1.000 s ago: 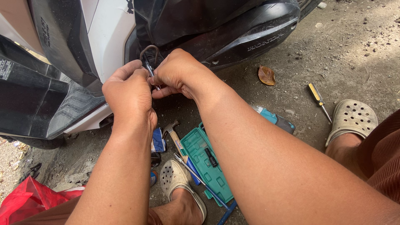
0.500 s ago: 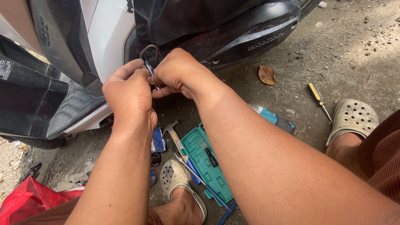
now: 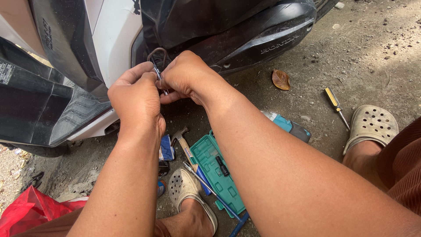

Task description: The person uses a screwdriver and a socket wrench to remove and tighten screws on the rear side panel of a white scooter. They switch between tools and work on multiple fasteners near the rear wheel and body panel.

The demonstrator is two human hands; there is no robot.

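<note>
Two hands, left and right, are counted; two perforated clogs; one hammer; one green tool case; one yellow-handled screwdriver; one dry leaf; one red bag.

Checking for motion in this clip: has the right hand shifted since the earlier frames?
No. The right hand sits at the same spot against the scooter's black lower panel, fingers pinched with the left hand on the small metal piece.
</note>
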